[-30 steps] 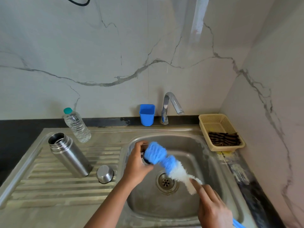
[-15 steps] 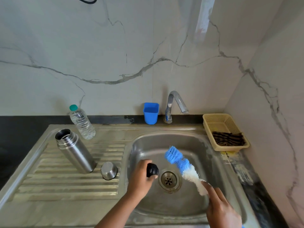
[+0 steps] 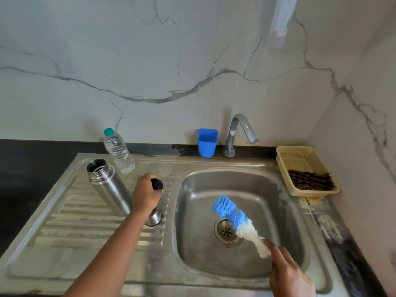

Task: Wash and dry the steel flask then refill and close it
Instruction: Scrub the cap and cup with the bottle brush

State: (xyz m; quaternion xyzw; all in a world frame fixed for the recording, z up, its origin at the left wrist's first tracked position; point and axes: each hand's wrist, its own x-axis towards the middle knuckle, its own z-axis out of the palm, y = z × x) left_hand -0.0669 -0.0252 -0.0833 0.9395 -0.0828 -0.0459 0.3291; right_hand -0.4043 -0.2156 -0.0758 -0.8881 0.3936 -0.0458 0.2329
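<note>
The open steel flask (image 3: 109, 186) stands on the ribbed drainboard (image 3: 70, 221), its mouth uncovered. My left hand (image 3: 145, 195) grips a small black stopper (image 3: 157, 184) above the drainboard, just right of the flask. Under my wrist a steel cup-lid (image 3: 155, 217) stands upside down, partly hidden. My right hand (image 3: 287, 273) holds the blue-and-white bottle brush (image 3: 237, 219) by its handle over the sink basin (image 3: 267, 196), bristles above the drain (image 3: 226, 231). A plastic water bottle (image 3: 117, 150) with a green cap stands behind the flask.
A tap (image 3: 237, 133) rises behind the basin, with a blue plastic cup (image 3: 206, 142) to its left. A beige basket (image 3: 304, 168) holding a dark striped cloth (image 3: 310, 180) sits on the right counter. Marble walls close the back and right.
My left hand has carried the black stopper out of the basin, leftward over the drainboard beside the flask. The brush has pulled away from the stopper and stays over the drain.
</note>
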